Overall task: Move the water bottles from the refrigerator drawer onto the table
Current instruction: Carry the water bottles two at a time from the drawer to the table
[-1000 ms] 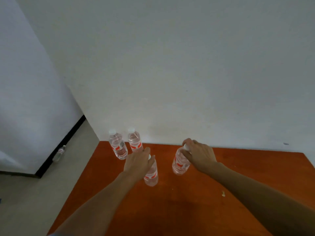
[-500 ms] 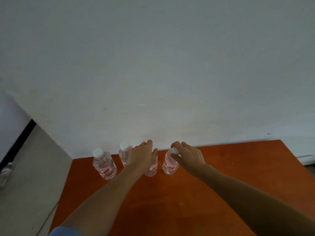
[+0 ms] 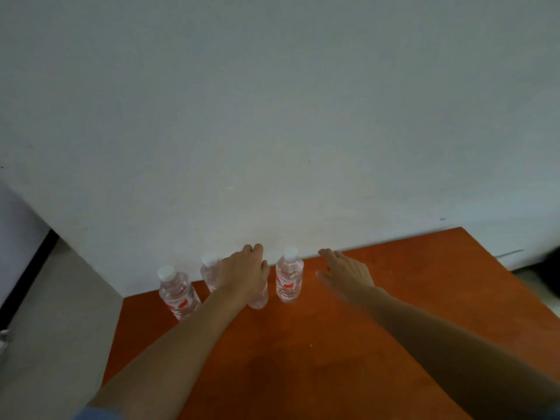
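Observation:
Several clear water bottles with white caps and red labels stand upright in a row at the back of the orange-brown table (image 3: 333,344), close to the wall. My left hand (image 3: 244,271) covers and grips the top of the third bottle (image 3: 259,298), whose lower part shows beneath my fingers. The fourth bottle (image 3: 288,278) stands free on the right end of the row. My right hand (image 3: 345,269) hovers just right of it with its fingers spread, holding nothing. The leftmost bottle (image 3: 178,295) and the second bottle (image 3: 209,268) stand untouched. No refrigerator drawer is in view.
A plain white wall (image 3: 272,116) rises directly behind the table. Grey floor (image 3: 54,328) lies to the left, with a black baseboard (image 3: 27,274) along the far left wall. A dark object (image 3: 547,275) shows at the right edge, past the table's corner.
Both hands carried their bottles back toward the wall, beside the other two. My right hand has let go of its bottle and moved off to the right; the left hand stays on its bottle.

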